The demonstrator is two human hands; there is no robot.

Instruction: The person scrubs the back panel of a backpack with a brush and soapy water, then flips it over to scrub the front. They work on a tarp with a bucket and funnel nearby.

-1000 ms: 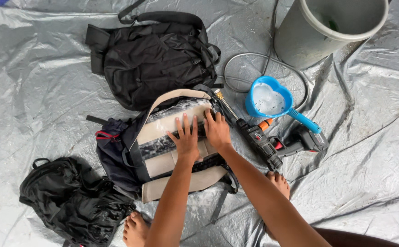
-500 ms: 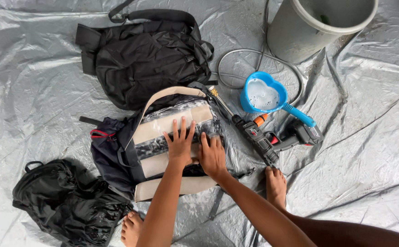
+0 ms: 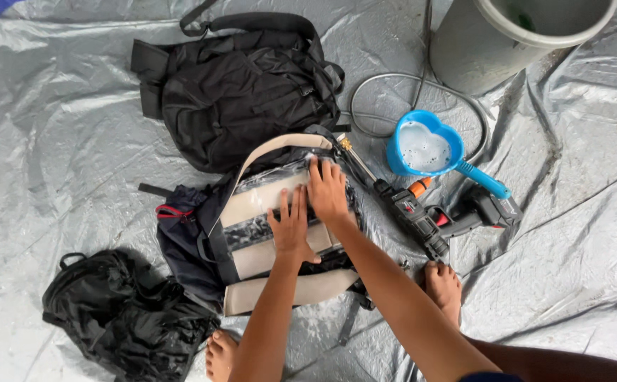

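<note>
A beige and black backpack (image 3: 262,262), wet and soapy, lies flat on the grey tarp in the middle of the head view. My left hand (image 3: 292,228) presses flat on its front panel with the fingers spread. My right hand (image 3: 327,191) also lies flat on it, a little higher and to the right, near the top edge. Neither hand grips anything. A navy bag (image 3: 181,233) with a red tab lies partly under the backpack's left side.
A large black backpack (image 3: 238,85) lies behind, another black bag (image 3: 121,315) at lower left. To the right are a blue heart-shaped scoop (image 3: 425,148) of soapy water, a black spray gun (image 3: 429,219), a hose (image 3: 372,106) and a grey bucket (image 3: 514,39). My bare feet (image 3: 443,286) rest on the tarp (image 3: 47,141).
Both hands slid over the backpack's front: the right hand went down and has come back up toward the top edge, while the left stays lower on the panel.
</note>
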